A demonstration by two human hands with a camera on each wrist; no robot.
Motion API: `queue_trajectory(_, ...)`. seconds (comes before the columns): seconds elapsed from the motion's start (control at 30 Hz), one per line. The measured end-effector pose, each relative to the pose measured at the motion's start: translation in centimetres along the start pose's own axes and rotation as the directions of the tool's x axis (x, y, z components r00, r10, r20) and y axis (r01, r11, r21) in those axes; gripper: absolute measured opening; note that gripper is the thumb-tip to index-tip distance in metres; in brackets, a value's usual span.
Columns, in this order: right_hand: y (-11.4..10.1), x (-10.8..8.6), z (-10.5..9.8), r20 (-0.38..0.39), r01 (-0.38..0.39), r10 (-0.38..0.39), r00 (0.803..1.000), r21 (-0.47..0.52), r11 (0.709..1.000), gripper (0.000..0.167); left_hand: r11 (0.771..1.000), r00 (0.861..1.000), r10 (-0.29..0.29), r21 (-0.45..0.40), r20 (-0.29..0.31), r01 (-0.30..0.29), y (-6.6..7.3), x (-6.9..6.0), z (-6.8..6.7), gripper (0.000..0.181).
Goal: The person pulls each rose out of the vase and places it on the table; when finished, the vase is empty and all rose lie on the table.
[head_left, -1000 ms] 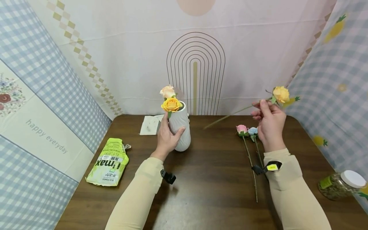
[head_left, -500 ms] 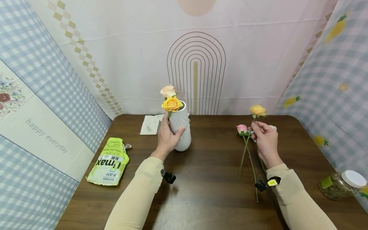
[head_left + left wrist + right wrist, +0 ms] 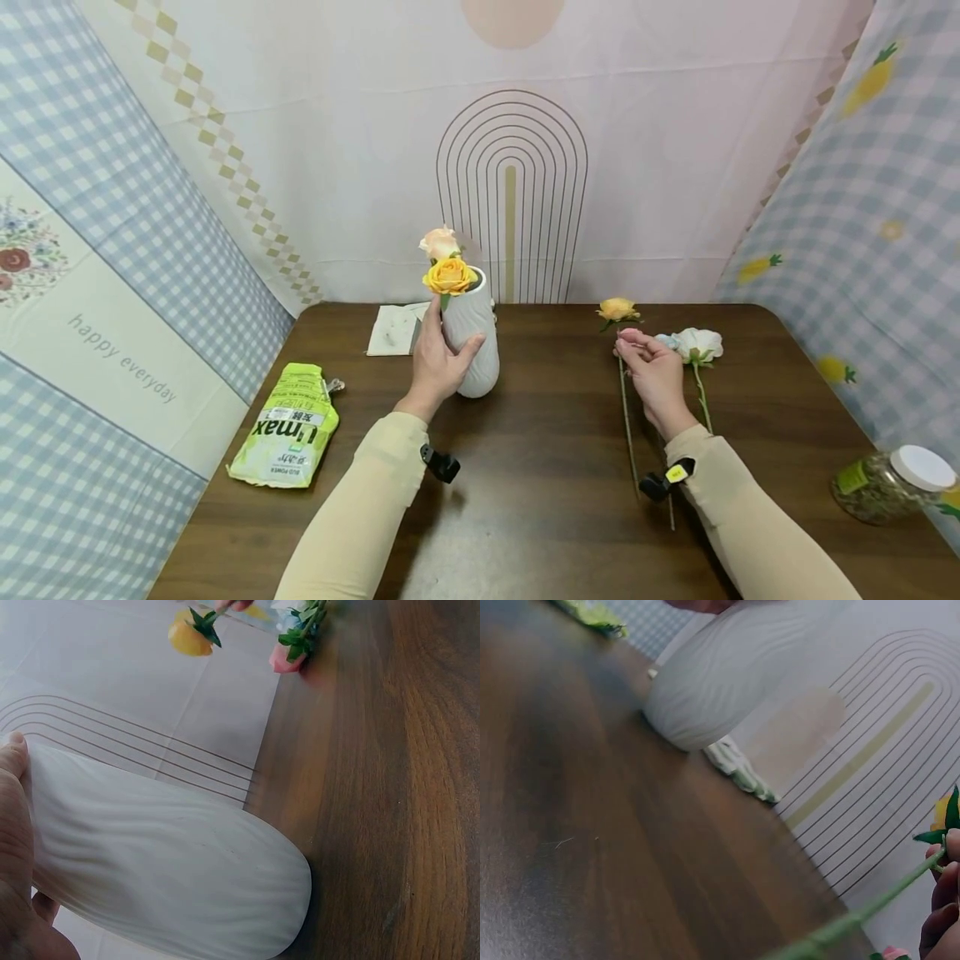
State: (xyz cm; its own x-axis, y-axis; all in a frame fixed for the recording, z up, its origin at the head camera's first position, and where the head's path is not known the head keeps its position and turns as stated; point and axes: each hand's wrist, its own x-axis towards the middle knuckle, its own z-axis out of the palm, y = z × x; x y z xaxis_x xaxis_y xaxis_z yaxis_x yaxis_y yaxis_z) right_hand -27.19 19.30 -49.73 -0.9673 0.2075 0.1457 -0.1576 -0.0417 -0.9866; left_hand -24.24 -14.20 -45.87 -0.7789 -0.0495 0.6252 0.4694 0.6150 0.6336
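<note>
My left hand (image 3: 437, 358) grips the side of a white ribbed vase (image 3: 478, 346), which stands on the table. An orange-yellow rose (image 3: 450, 275) and a peach rose (image 3: 440, 242) rise from its mouth. To the right, my right hand (image 3: 658, 379) pinches the stem of a yellow rose (image 3: 618, 310) just below the bloom. That stem hangs down, its flower uppermost; the right wrist view shows the green stem (image 3: 870, 906) close up. Behind the right fingers a pink rose (image 3: 630, 334) is partly hidden. Beside it lie a blue rose (image 3: 666, 341) and a white flower (image 3: 701, 343).
On the brown table (image 3: 540, 517), a green-and-white bag (image 3: 288, 429) lies at the left. Behind the vase there is a white paper packet (image 3: 392, 330). A lidded jar (image 3: 888, 483) stands at the right edge. Patterned cloths (image 3: 360, 150) hang around the table.
My right hand has moved left and down with the yellow rose, whose stem has swung from slanting to nearly upright. The white flower has come into view. The left hand and vase hold their place.
</note>
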Motion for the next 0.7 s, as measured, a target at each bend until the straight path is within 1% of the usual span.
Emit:
queue_trajectory(0.1, 0.7, 0.0, 0.2, 0.006, 0.016, -0.016, 1.0, -0.082, 0.996, 0.034, 1.0, 1.0, -0.002, 0.001, -0.001, 0.002, 0.0, 0.0, 0.0, 0.089)
queue_trajectory(0.23, 1.6, 0.0, 0.3, 0.008, 0.031, -0.03, 1.0, -0.208, 0.978, 0.028, 1.0, 1.0, 0.003, 0.004, -0.003, -0.003, 0.1, 0.0, 0.0, 0.088)
queue_trajectory(0.3, 2.0, 0.1, 0.3, 0.028, 0.019, -0.012, 1.0, -0.27, 0.963, 0.026, 1.0, 1.0, 0.008, 0.004, -0.006, -0.008, 0.1, 0.1, 0.0, 0.088)
queue_trajectory(0.43, 2.5, 0.2, 0.2, 0.097, -0.002, 0.041, 0.994, -0.375, 0.927, 0.026, 1.0, 1.0, 0.006, 0.002, -0.006, -0.006, 0.1, 0.1, 0.0, 0.087)
queue_trajectory(0.53, 2.6, 0.3, 0.2, 0.129, -0.016, 0.076, 0.989, -0.41, 0.912, 0.026, 1.0, 1.0, -0.001, 0.002, -0.001, 0.001, 0.1, 0.0, 0.1, 0.087)
queue_trajectory(0.7, 2.7, 0.8, 0.2, 0.151, -0.057, 0.129, 0.98, -0.411, 0.91, 0.028, 1.0, 1.0, -0.008, 0.0, 0.001, 0.008, 0.1, 0.0, 0.0, 0.088)
